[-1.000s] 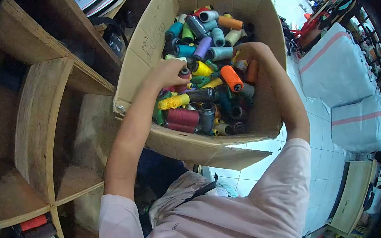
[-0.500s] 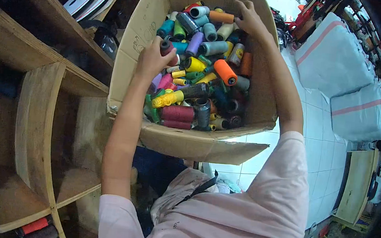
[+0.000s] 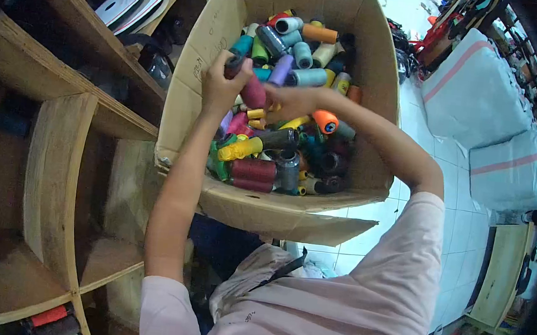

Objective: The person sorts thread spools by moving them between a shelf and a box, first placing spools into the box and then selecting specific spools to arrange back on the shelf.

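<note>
- Right hand [image 3: 293, 101] has swung, head view, from beside the orange-brown thread spool [image 3: 320, 33] to just by the left hand [image 3: 221, 87].
- Left: thumb and fingers clenched round a maroon thread spool [image 3: 253, 93].
- Right: motion-blurred near the spool's lower end; I can't tell whether it touches or grips anything.
- Spool is tilted, above the pile, inside the cardboard box [image 3: 179, 117], toward its left wall.
- Handling, my guess: light, firmly wound on a stiff core, thread slightly slick, prone to snag, not fragile. I'd grab round the wound middle or a core end.
- Looks: deep maroon, rounded, dark end poking past the thumb; thumb hides the join, I read one spool.
- Nearby in the pile: purple thread spool [image 3: 281, 70].
</note>
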Tool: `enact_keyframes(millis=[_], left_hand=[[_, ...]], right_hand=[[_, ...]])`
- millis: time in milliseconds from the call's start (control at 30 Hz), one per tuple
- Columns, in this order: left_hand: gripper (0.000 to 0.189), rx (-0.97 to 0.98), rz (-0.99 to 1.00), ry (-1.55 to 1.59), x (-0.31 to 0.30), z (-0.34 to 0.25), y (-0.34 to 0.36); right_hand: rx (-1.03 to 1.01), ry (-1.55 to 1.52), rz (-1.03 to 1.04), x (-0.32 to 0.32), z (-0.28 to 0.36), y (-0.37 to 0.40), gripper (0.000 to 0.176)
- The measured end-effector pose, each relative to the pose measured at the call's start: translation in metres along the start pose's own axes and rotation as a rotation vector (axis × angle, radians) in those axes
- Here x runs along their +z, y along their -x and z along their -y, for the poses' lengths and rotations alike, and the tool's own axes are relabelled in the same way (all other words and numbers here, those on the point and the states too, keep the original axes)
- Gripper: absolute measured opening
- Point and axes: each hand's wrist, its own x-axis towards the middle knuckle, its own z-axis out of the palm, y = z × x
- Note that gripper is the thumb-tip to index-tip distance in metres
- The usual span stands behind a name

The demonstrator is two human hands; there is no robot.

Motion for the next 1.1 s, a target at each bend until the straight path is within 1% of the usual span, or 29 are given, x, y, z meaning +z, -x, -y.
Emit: enact_keyframes(millis=[33,67,100,133,167,200,233,267,300,367,400,433,500,533,567,633,667,700,767,800,833,900,933,967,1033,1067,1100], left_hand=[[0.036,0.031,-0.126,0.031,-0.001,-0.001,-0.003],[0.032,0.002,-0.238,0.101,0.001,0.005,-0.004],[0.032,0.004,-0.233,0.103,-0.003,0.0,-0.006],[0.031,0.031,-0.327,0.137,-0.011,-0.011,-0.006],[0.03,0.056,-0.421,0.17,-0.018,-0.019,-0.005],[0.03,0.054,-0.416,0.171,-0.021,-0.02,-0.004],[0.03,0.108,-0.452,0.102,-0.025,-0.02,-0.004],[0.031,0.163,-0.49,0.033,-0.028,-0.02,-0.005],[0.031,0.162,-0.49,0.033,-0.03,-0.022,-0.005],[0.037,0.344,-0.471,-0.259,-0.034,-0.028,-0.004],[0.044,0.298,-0.447,-0.34,-0.035,-0.036,-0.002],[0.044,0.293,-0.449,-0.337,-0.035,-0.037,-0.004],[0.046,0.392,-0.495,-0.418,-0.036,-0.035,-0.005],[0.047,0.427,-0.5,-0.423,-0.037,-0.031,-0.005],[0.047,0.417,-0.498,-0.428,-0.036,-0.028,-0.006],[0.047,0.389,-0.419,-0.332,-0.036,-0.026,-0.007],[0.045,0.436,-0.457,-0.311,-0.032,-0.027,-0.007],[0.045,0.433,-0.455,-0.309,-0.027,-0.028,-0.006],[0.042,-0.046,-0.423,0.294,-0.016,-0.026,-0.009],[0.043,-0.065,-0.5,0.367,-0.01,-0.02,-0.014],[0.043,-0.067,-0.5,0.368,-0.007,-0.014,-0.009],[0.041,-0.491,-0.429,0.765,0.0,-0.006,-0.004],[0.037,-0.549,-0.407,0.758,0.002,-0.004,-0.003],[0.037,-0.553,-0.402,0.758,0.004,0.0,-0.002],[0.03,-0.688,-0.387,1.001,0.002,-0.011,-0.002],[0.025,-0.732,-0.396,1.047,0.003,-0.017,-0.002],[0.025,-0.737,-0.393,1.049,0.002,-0.02,-0.003]], right_hand=[[-0.003,0.002,-0.003,0.004,-0.005,-0.007,0.06],[-0.003,0.018,0.277,0.008,-0.012,-0.011,0.048],[-0.001,0.032,0.557,0.011,-0.017,-0.013,0.036],[0.002,0.026,0.553,0.015,-0.026,-0.011,0.036],[0.041,0.173,0.508,0.018,-0.035,-0.008,0.028],[0.059,0.246,0.483,0.016,-0.033,-0.004,0.025],[0.079,0.318,0.461,0.011,-0.02,0.001,0.022],[0.231,0.573,0.3,0.002,-0.008,0.01,0.021],[0.384,0.82,0.133,-0.007,0.009,0.018,0.02],[0.376,1.02,-0.149,-0.027,0.004,0.024,0.022],[0.359,1.069,-0.243,-0.041,0.006,0.031,0.02],[0.339,1.119,-0.337,-0.053,0.007,0.038,0.019],[0.452,1.029,-0.351,-0.07,-0.004,0.05,0.019],[0.596,0.983,-0.306,-0.075,-0.004,0.052,0.033],[0.658,0.935,-0.21,-0.082,-0.004,0.054,0.037],[0.516,0.901,-0.349,-0.079,-0.007,0.068,0.047],[0.503,0.886,-0.317,-0.081,-0.008,0.07,0.055],[0.505,0.884,-0.314,-0.079,-0.008,0.069,0.055],[0.345,0.876,-0.331,-0.08,-0.009,0.068,0.058],[0.3,0.821,-0.284,-0.082,-0.005,0.068,0.056],[0.301,0.822,-0.282,-0.081,-0.005,0.064,0.056],[0.308,0.755,-0.252,-0.078,-0.009,0.055,0.048],[0.275,0.731,-0.263,-0.078,-0.012,0.053,0.043],[0.278,0.726,-0.262,-0.078,-0.016,0.052,0.043],[0.301,0.7,-0.295,-0.08,0.0,0.052,0.042],[0.158,0.692,-0.313,-0.082,-0.002,0.056,0.041],[0.163,0.689,-0.311,-0.083,-0.01,0.056,0.041]])
